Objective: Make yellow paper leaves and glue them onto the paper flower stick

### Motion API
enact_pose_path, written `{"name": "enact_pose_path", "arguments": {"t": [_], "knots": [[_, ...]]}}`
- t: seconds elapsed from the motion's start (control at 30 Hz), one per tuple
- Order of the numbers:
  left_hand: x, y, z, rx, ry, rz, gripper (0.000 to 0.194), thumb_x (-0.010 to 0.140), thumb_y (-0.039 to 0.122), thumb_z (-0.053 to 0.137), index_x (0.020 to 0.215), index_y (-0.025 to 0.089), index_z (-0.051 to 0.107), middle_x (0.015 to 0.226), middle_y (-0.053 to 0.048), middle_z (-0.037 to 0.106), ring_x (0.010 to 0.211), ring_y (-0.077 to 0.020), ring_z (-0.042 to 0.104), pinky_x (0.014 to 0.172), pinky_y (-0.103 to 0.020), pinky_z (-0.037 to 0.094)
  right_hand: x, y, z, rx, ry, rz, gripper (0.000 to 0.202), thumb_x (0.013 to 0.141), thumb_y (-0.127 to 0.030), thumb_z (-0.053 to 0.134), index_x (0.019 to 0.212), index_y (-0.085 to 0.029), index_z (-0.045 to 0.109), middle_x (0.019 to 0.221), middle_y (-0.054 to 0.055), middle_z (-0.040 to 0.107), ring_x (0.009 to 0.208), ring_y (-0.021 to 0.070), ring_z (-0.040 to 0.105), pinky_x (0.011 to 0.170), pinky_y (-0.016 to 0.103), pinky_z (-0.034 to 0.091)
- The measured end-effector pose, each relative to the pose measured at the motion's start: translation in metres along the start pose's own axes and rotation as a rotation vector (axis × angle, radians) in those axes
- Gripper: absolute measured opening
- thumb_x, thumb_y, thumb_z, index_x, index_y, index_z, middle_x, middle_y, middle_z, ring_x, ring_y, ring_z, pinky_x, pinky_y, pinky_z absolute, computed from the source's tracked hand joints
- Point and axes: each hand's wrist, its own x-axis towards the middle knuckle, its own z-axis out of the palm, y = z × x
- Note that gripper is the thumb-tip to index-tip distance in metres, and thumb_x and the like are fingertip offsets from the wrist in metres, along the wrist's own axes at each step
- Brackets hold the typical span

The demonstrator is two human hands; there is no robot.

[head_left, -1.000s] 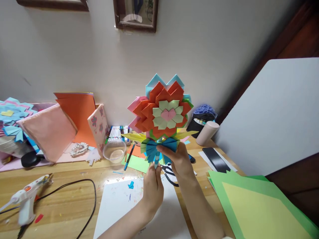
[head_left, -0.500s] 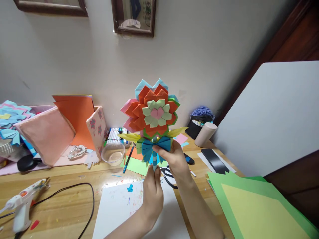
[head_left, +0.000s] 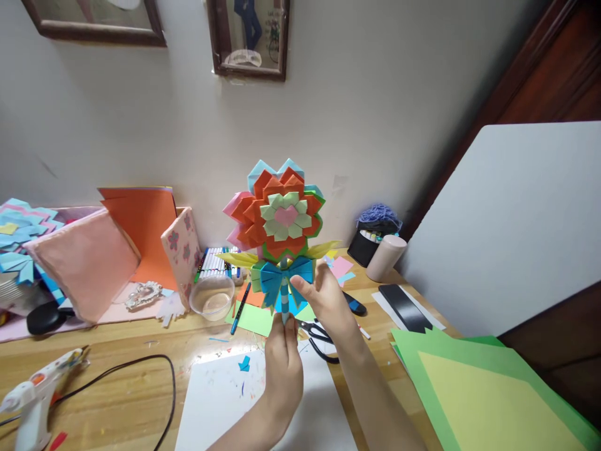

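Observation:
A layered paper flower stands upright above the desk, orange, pale green, pink and light blue, with a pink heart in its middle. Two yellow paper leaves spread below the bloom. Under them sits a blue paper bow on a blue-and-white striped stem. My left hand is closed round the stem's lower end. At the bow's right side is my right hand, its thumb in front by the bow's lower edge and its fingers partly hidden behind. Black-handled scissors lie beyond my hands.
White paper lies below my hands. A glue gun with a black cord stands at left. Nearby are a clear bowl, a blue pen, markers and a pink box. Green sheets and a phone lie right.
The flower has shifted slightly left against the background, both hands with it. My right thumb has slid off the bow's middle to its lower right edge. The camera view has tilted up slightly.

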Motion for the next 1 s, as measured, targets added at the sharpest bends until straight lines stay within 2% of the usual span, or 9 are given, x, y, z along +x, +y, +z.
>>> {"name": "enact_pose_path", "arguments": {"t": [0.1,0.13,0.2,0.3,0.4,0.63,0.83,1.0], "knots": [[0.005,-0.0008,-0.0021,0.004,0.041,0.034,0.033,0.086,0.046,0.038,0.081,0.017,0.052,0.066,-0.002,0.053,0.059,-0.0137,0.05,0.054,-0.024,0.039,-0.0032,0.0024,0.0003,-0.157,0.262,-0.109,0.036,0.068,-0.041,0.067,0.088,-0.022,0.044,0.084,0.001,0.052,0.075,0.0146,0.053,0.07,0.029,0.045],[0.006,-0.0016,-0.0025,0.01,0.046,0.041,0.032,0.086,0.046,0.038,0.08,0.017,0.052,0.066,-0.002,0.053,0.059,-0.0137,0.05,0.054,-0.024,0.039,-0.0045,0.0023,0.001,-0.209,0.322,-0.144,0.035,0.068,-0.039,0.067,0.087,-0.021,0.044,0.082,0.0,0.049,0.073,0.0139,0.051,0.07,0.029,0.044],[0.0064,-0.0039,-0.0026,0.025,0.052,0.055,0.032,0.086,0.046,0.039,0.08,0.018,0.052,0.066,-0.002,0.054,0.059,-0.014,0.05,0.055,-0.025,0.039,-0.0067,0.0005,0.0024,-0.294,0.363,-0.19,0.032,0.071,-0.038,0.065,0.09,-0.021,0.046,0.081,0.0,0.048,0.071,0.0137,0.048,0.07,0.029,0.042],[0.0044,-0.0068,-0.0014,0.052,0.046,0.067,0.032,0.085,0.046,0.039,0.08,0.017,0.052,0.067,-0.003,0.054,0.061,-0.0151,0.051,0.055,-0.025,0.039,-0.0082,-0.004,0.0034,-0.358,0.355,-0.209,0.029,0.076,-0.037,0.06,0.097,-0.021,0.05,0.08,0.001,0.048,0.07,0.0139,0.046,0.066,0.028,0.041],[0.0023,-0.007,-0.0003,0.099,0.014,0.044,0.032,0.087,0.045,0.036,0.083,0.017,0.052,0.07,-0.004,0.055,0.064,-0.016,0.051,0.056,-0.026,0.038,-0.0081,-0.0064,0.0029,-0.371,0.353,-0.221,0.02,0.077,-0.034,0.058,0.09,-0.02,0.052,0.079,0.001,0.048,0.07,0.0136,0.045,0.064,0.027,0.039],[0.0014,-0.0056,0.0005,0.088,-0.028,0.009,0.03,0.089,0.043,0.033,0.085,0.018,0.049,0.073,-0.003,0.054,0.065,-0.0151,0.05,0.057,-0.025,0.037,-0.0077,-0.0064,0.003,-0.253,0.314,-0.181,0.018,0.077,-0.032,0.059,0.088,-0.02,0.052,0.077,-0.001,0.051,0.07,0.0131,0.048,0.064,0.026,0.039],[-0.0005,-0.0023,0.0012,0.029,-0.022,0.003,0.031,0.087,0.046,0.037,0.08,0.018,0.05,0.067,-0.002,0.053,0.059,-0.0139,0.049,0.054,-0.024,0.037,-0.0084,-0.0075,0.0042,-0.193,0.291,-0.188,0.014,0.078,-0.029,0.06,0.086,-0.02,0.052,0.08,-0.001,0.053,0.069,0.0117,0.049,0.065,0.024,0.04],[-0.0006,0.0001,0.0006,0.045,-0.045,0.008,0.032,0.089,0.044,0.032,0.078,0.018,0.047,0.067,-0.001,0.05,0.059,-0.0133,0.047,0.053,-0.024,0.035,-0.0078,-0.0072,0.0066,-0.177,0.273,-0.205,0.014,0.078,-0.028,0.06,0.085,-0.02,0.052,0.08,-0.001,0.054,0.069,0.0116,0.05,0.064,0.024,0.041]]}}
